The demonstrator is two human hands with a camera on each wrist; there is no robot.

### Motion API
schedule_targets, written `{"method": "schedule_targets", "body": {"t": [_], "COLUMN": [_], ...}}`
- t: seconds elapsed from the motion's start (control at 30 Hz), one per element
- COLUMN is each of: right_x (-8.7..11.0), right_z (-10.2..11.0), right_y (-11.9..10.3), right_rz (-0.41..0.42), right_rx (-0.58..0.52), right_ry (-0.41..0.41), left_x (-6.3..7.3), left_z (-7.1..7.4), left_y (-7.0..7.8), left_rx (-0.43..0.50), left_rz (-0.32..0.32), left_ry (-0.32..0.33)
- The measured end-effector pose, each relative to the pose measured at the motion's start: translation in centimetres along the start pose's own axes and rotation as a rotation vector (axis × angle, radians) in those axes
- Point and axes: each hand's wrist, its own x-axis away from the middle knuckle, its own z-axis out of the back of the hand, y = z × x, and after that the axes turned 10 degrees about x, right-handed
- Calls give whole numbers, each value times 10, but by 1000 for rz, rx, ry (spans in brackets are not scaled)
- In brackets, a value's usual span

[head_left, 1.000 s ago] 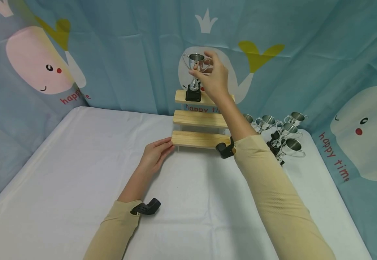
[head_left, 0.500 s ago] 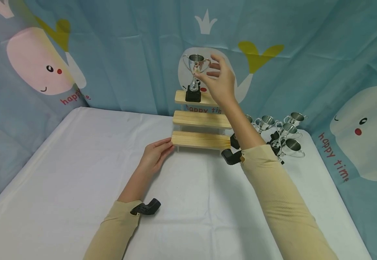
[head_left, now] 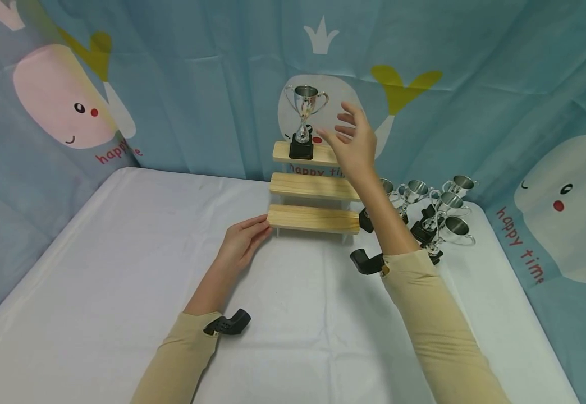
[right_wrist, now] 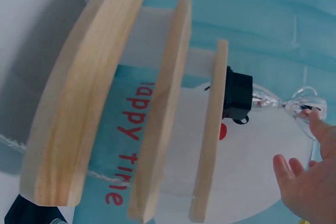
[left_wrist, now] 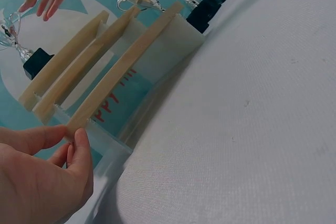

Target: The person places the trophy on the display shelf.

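A silver trophy cup (head_left: 304, 106) with two handles and a black base stands upright on the left part of the top step of a three-step wooden display stand (head_left: 313, 219). Just to its right is my right hand (head_left: 356, 143), fingers loosely bent and apart from the cup, holding nothing. My left hand (head_left: 242, 241) pinches the left end of the lowest board between thumb and fingers, as the left wrist view shows at the board's tip (left_wrist: 79, 124). In the right wrist view the trophy's black base (right_wrist: 239, 95) rests against the top board.
Several more silver trophies (head_left: 449, 202) with black bases cluster on the white-covered table (head_left: 283, 325) to the right of the stand, partly behind my right forearm. A blue curtain (head_left: 197, 112) with whale prints hangs close behind the stand.
My right hand has let go of the trophy and drawn back to the right and down, its fingers spreading. The trophy stays on the top step; my left hand has not moved.
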Motion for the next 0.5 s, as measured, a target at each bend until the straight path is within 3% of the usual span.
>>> {"method": "schedule_targets", "body": {"t": [0.5], "right_x": [27], "right_z": [8], "right_y": [16], "right_rz": [33], "right_rx": [-21], "right_ry": [17], "left_x": [-1], "left_z": [1], "left_y": [-1], "left_rx": [-1], "left_rz": [-6], "left_ry": [5]}}
